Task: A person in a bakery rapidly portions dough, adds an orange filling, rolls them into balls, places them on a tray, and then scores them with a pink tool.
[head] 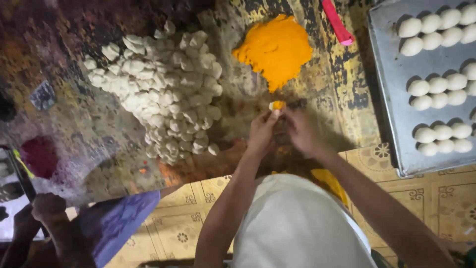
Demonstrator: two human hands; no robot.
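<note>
Held piece: a small dough ball [276, 105] with orange filling on top sits just above centre of the frame, at your fingertips.
Left hand [261, 133]: your fingers pinch the ball's left side.
Right hand [303, 131]: your fingers close on its right side; both hands are equally near.
Orange filling heap [275, 48]: straight up-frame from the ball, near.
White dough pile [161, 89]: up-left of your left hand.
Metal tray [391, 89]: far right, holding rows of shaped balls, nearer your right hand.
</note>
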